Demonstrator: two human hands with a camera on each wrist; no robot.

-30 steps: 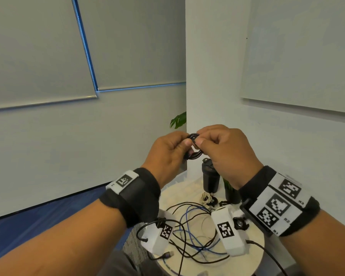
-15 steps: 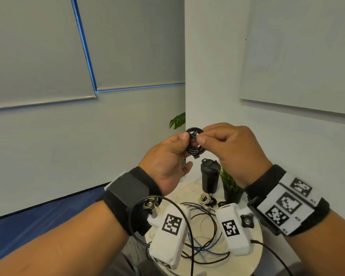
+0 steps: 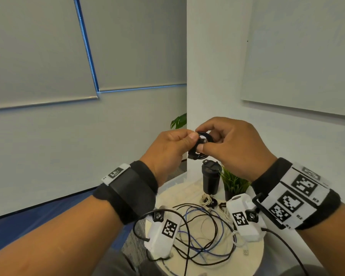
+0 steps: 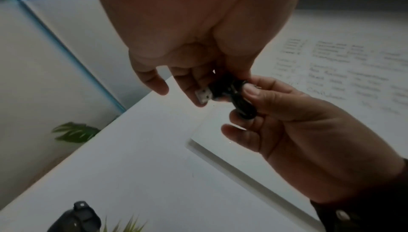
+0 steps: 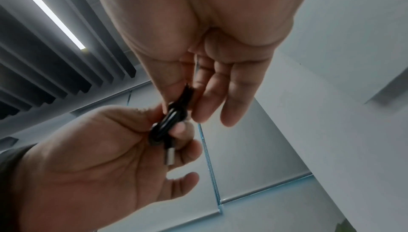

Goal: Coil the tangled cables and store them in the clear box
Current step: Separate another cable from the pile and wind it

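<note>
Head view bright, even; wrist views dim, soft, edges warped.

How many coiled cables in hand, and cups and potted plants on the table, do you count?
Black coiled cable, pinched by left hand and right hand: 1
Black cup: 1
Potted plant: 1
Total: 3

Above the round table (image 3: 255,253), the coiled cable (image 3: 202,145) sits between the left hand (image 3: 167,152) and right hand (image 3: 237,148). On the table, loose cables (image 3: 205,236) lie nearest; behind them stand a tumbler (image 3: 210,177) and, to its right, a potted plant (image 3: 234,183).
</note>
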